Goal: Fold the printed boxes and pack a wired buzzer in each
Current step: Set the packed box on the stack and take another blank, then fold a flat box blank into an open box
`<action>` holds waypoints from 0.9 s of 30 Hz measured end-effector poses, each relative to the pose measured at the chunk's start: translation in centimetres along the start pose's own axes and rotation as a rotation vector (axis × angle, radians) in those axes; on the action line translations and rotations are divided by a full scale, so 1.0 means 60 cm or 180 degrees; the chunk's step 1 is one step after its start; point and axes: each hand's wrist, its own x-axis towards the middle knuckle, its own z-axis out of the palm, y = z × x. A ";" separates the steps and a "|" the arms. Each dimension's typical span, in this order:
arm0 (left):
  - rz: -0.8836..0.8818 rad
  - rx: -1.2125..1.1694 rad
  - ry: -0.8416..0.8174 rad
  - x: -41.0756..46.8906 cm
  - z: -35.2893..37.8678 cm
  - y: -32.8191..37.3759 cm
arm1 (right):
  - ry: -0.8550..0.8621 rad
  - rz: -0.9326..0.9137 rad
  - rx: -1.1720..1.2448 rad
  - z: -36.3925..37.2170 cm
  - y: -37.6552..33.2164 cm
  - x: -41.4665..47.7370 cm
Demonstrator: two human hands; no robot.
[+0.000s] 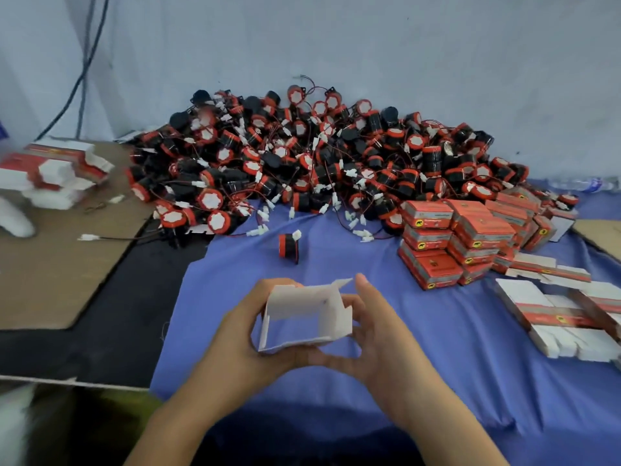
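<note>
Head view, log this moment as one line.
step: folding | left hand, right hand: grip box | box: open, empty | loose buzzer: on cloth

Buzzer pile (322, 163): black bodies, red-orange rims, white caps, red/black wires. Folded boxes (450, 240): red-orange, yellow-black logo. Held box (302, 317): white inside. Cloth (437, 348): blue-purple. Cardboard (50, 270): brown. Wall (369, 45): pale grey-blue.

A blue cloth (437, 364) covers the near surface. To its left a cardboard sheet (50, 264) lies on a black mat (111, 331). Dark cables (85, 62) hang down the pale wall (369, 38). A clear bottle (584, 183) lies far right, near another cardboard piece (601, 235).
</note>
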 end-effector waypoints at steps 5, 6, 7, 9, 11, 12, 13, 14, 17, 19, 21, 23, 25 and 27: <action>-0.0005 -0.0251 -0.0267 -0.009 -0.008 0.002 | -0.0688 0.0232 -0.0110 -0.007 -0.016 -0.024; -0.0039 -0.0325 -0.0279 -0.010 -0.008 0.003 | -0.0726 0.0237 -0.0175 -0.006 -0.015 -0.026; -0.0082 -0.0390 -0.0290 -0.010 -0.008 0.006 | -0.0771 0.0249 -0.0222 -0.005 -0.015 -0.028; -0.0134 -0.0523 -0.0251 -0.015 -0.006 0.008 | -0.0795 0.0238 -0.0285 -0.002 -0.016 -0.030; -0.0115 -0.0431 -0.0139 -0.022 -0.001 0.012 | -0.0802 0.0246 -0.0299 0.000 -0.016 -0.031; -0.0120 -0.0376 -0.0099 -0.025 0.001 0.014 | -0.0810 0.0255 -0.0313 0.001 -0.016 -0.032; -0.0157 -0.0369 -0.0078 -0.027 0.003 0.015 | -0.0807 0.0258 -0.0344 0.003 -0.015 -0.033; -0.0203 -0.0400 -0.0088 -0.028 0.004 0.017 | -0.0782 0.0251 -0.0393 0.004 -0.014 -0.034; -0.0238 -0.0468 -0.0270 -0.036 0.003 0.017 | -0.0615 0.0198 -0.0577 0.009 -0.011 -0.034; -0.0297 -0.0466 -0.0475 -0.031 0.002 0.019 | -0.0541 0.0159 -0.0682 0.008 -0.010 -0.035; -0.0257 -0.0376 -0.0480 -0.006 0.003 0.024 | -0.0513 0.0175 -0.0672 0.005 -0.010 -0.035; -0.0481 -0.0571 -0.0276 0.015 0.002 0.032 | -0.0501 0.0166 -0.0643 0.006 -0.009 -0.037; -0.0650 -0.0709 -0.0137 0.013 0.003 0.034 | -0.0483 0.0090 -0.0665 0.010 -0.006 -0.038; -0.0569 -0.0768 -0.0191 -0.014 0.001 0.031 | -0.0418 0.0025 -0.0771 0.014 -0.003 -0.038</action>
